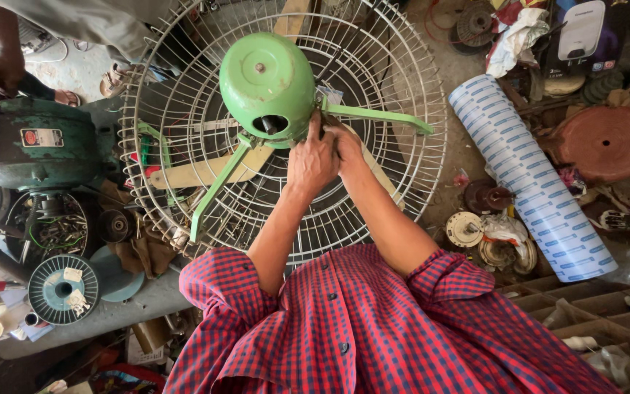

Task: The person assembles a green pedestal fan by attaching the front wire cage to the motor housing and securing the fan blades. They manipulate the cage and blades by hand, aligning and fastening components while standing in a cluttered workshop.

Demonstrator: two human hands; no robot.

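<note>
Far left of the fingers sits a dark green motor casing (38,146), with a round spool (63,289) below it. Nearer, a white wire fan guard (184,109) carries the green motor housing (267,84). The left hand (312,162) presses its curled fingers against the housing's lower right edge; the right hand (345,146) touches beside it, mostly hidden, so its grip cannot be told. Well right lies a rolled blue-patterned sheet (534,182).
</note>
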